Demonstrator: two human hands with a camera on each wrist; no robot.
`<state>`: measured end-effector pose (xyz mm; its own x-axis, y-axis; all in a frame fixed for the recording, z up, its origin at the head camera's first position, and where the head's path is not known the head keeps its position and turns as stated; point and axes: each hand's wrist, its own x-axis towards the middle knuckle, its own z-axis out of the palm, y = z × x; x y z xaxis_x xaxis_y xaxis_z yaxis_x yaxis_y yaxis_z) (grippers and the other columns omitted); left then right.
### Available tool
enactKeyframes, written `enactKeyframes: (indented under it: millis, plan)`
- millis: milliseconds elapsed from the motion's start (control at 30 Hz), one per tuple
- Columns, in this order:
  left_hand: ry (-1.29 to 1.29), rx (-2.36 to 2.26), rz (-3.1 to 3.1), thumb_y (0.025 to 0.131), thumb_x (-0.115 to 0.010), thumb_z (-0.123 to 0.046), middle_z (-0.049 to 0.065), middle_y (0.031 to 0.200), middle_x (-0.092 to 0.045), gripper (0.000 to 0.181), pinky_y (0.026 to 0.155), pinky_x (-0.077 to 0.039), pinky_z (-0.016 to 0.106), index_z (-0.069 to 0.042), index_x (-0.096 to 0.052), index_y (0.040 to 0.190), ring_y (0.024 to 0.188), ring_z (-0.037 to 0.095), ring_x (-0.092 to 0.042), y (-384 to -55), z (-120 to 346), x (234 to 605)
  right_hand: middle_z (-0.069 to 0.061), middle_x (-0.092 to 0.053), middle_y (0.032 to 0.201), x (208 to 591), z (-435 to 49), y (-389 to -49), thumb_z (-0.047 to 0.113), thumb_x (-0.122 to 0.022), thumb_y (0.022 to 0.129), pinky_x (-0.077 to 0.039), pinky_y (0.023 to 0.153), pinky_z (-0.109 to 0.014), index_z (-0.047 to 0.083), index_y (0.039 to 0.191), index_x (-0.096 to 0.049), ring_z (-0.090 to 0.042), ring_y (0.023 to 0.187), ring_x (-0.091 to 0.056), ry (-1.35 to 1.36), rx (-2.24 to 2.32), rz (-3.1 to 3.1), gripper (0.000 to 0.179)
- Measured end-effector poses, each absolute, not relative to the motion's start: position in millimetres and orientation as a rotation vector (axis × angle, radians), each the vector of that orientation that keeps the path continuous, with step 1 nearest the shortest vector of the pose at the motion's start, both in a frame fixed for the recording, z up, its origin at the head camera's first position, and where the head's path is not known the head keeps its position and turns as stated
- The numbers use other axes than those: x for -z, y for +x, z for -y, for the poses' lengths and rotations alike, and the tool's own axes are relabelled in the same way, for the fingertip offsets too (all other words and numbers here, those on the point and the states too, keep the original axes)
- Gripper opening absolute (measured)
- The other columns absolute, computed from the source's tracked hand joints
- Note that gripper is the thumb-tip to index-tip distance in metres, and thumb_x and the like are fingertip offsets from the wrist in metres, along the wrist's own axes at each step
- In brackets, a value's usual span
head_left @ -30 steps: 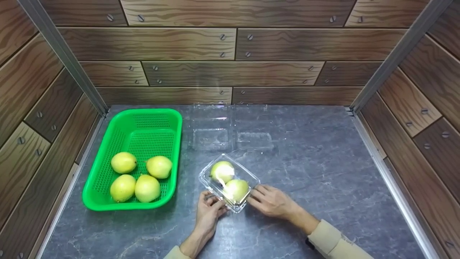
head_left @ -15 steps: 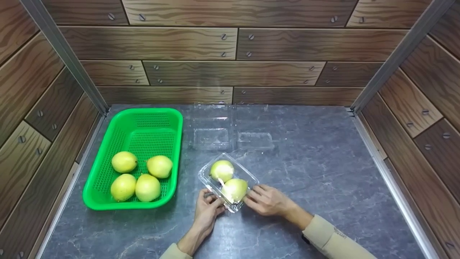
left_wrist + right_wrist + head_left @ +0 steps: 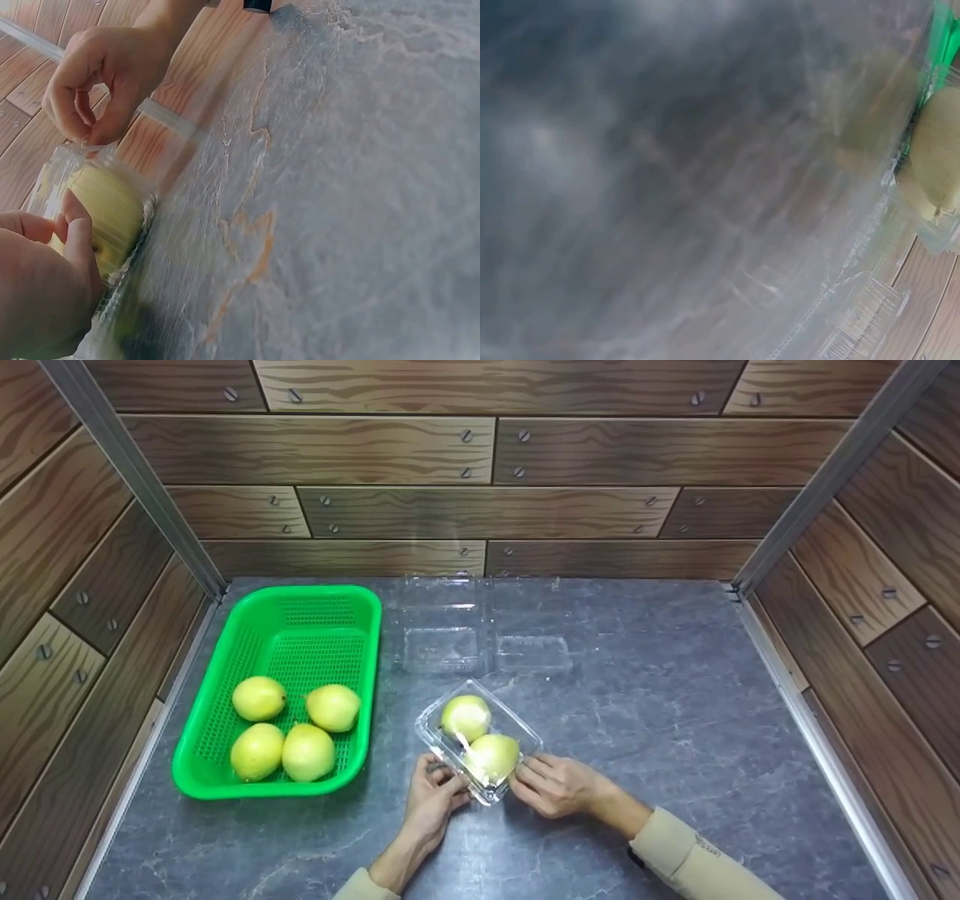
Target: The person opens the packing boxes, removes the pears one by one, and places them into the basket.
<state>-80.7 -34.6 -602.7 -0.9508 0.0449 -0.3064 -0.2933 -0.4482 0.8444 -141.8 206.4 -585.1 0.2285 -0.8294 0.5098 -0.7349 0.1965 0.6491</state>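
A clear plastic clamshell box (image 3: 442, 739) with two yellow-green pears (image 3: 492, 757) inside sits turned at an angle in the middle of the table. Its lid lies over the fruit. At the near left side my left hand (image 3: 435, 802) holds the box edge between thumb and fingers. My right hand (image 3: 559, 784) pinches the near right edge. In the left wrist view, thumb and forefinger of the right hand (image 3: 112, 79) meet at the rim, while the left hand (image 3: 49, 289) lies against the side by a pear (image 3: 105, 214). The right wrist view is mostly blurred tabletop, with a pear (image 3: 937, 150) at its edge.
A green plastic basket (image 3: 373, 660) with several pears (image 3: 259, 699) stands on the left. Behind the box are other clear plastic containers (image 3: 532, 652), hard to make out. Wood-patterned walls (image 3: 390, 454) and metal rails (image 3: 795, 697) enclose the grey marbled table (image 3: 660, 682).
The box has stayed nearly in place in both hands. My right hand has shifted slightly left and down along its near right edge; the left hand barely moved.
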Motion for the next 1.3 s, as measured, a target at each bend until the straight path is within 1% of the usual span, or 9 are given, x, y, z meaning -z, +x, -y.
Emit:
enactKeyframes:
  millis: [167, 300, 667, 867, 1000, 1300]
  plan:
    - [-0.329, -2.493, -1.526, 0.088, -0.063, 0.012, 0.006, 0.097, -0.065, 0.043, 0.067, -0.062, 0.026, -0.001, -0.038, 0.120, 0.073, 0.013, -0.067, -81.3, 35.4, 603.5, -0.005, -0.072, 0.081, 583.0, -204.8, -141.7, 0.011, -0.042, 0.099, -0.064, 0.065, -0.027, 0.006, 0.093, -0.073, -0.017, 0.069, -0.070, 1.557, 0.138, 1.504, 0.032]
    - [-0.299, -2.491, -1.541, 0.089, -0.063, 0.011, 0.007, 0.100, -0.066, 0.044, 0.066, -0.061, 0.025, -0.002, -0.037, 0.121, 0.072, 0.013, -0.068, -81.4, 36.2, 604.5, -0.004, -0.072, 0.080, 580.8, -203.8, -141.6, 0.011, -0.043, 0.100, -0.064, 0.065, -0.024, 0.006, 0.093, -0.073, -0.015, 0.069, -0.070, 1.561, 0.148, 1.498, 0.030]
    - [-0.303, -2.484, -1.547, 0.087, -0.063, 0.014, 0.009, 0.103, -0.066, 0.047, 0.070, -0.064, 0.028, 0.001, -0.036, 0.124, 0.075, 0.015, -0.068, -81.3, 37.3, 604.7, -0.002, -0.072, 0.080, 582.4, -205.6, -142.4, 0.011, -0.042, 0.102, -0.064, 0.066, -0.022, 0.007, 0.095, -0.073, -0.013, 0.069, -0.070, 1.589, 0.178, 1.537, 0.032]
    - [-0.311, -2.485, -1.549, 0.088, -0.066, 0.012, 0.008, 0.102, -0.067, 0.046, 0.069, -0.063, 0.026, 0.000, -0.038, 0.122, 0.074, 0.013, -0.068, -81.7, 37.4, 603.4, -0.001, -0.070, 0.079, 583.2, -205.3, -143.8, 0.009, -0.042, 0.103, -0.062, 0.064, -0.019, 0.007, 0.095, -0.073, -0.011, 0.068, -0.067, 1.605, 0.150, 1.553, 0.033]
    - [-0.317, -2.476, -1.549, 0.088, -0.066, 0.011, 0.007, 0.102, -0.067, 0.046, 0.069, -0.063, 0.027, 0.000, -0.038, 0.122, 0.074, 0.013, -0.069, -81.5, 38.0, 602.4, -0.001, -0.070, 0.079, 582.2, -204.1, -145.7, 0.008, -0.043, 0.102, -0.062, 0.064, -0.019, 0.006, 0.094, -0.074, -0.011, 0.067, -0.067, 1.610, 0.124, 1.521, 0.032]
    - [-0.308, -2.473, -1.565, 0.086, -0.065, 0.013, 0.007, 0.100, -0.066, 0.046, 0.066, -0.061, 0.025, -0.001, -0.038, 0.120, 0.072, 0.014, -0.067, -81.6, 37.2, 602.5, -0.001, -0.070, 0.079, 582.6, -205.2, -147.0, 0.008, -0.044, 0.102, -0.062, 0.064, -0.018, 0.006, 0.095, -0.075, -0.011, 0.067, -0.066, 1.618, 0.068, 1.545, 0.031]
